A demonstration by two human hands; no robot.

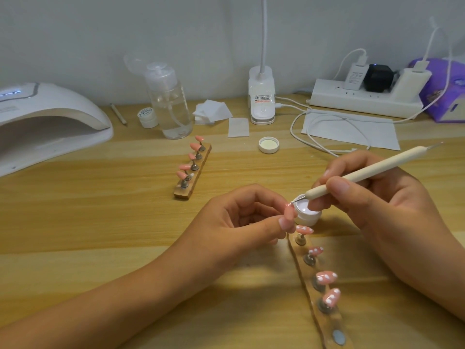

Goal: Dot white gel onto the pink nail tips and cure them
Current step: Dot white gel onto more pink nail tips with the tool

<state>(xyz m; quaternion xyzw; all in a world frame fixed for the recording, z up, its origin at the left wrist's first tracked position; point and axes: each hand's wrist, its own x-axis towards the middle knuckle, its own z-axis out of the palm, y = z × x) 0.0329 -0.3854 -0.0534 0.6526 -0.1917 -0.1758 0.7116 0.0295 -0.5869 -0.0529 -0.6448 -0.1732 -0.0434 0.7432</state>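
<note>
Pink nail tips point(326, 277) white-dotted; far-strip tips point(185, 167) plain pink; white gel pot point(307, 214); purple box point(444, 96).

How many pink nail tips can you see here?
10 tips: five on the far holder, four on the near holder, one pinched in the left hand. None seems hidden.

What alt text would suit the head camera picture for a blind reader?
A person's left hand pinches a pink nail tip while the right hand touches a dotting pen to it beside a jar of white gel. Dotted tips stand on a near holder, plain ones on a far one; a curing lamp sits left.
</note>
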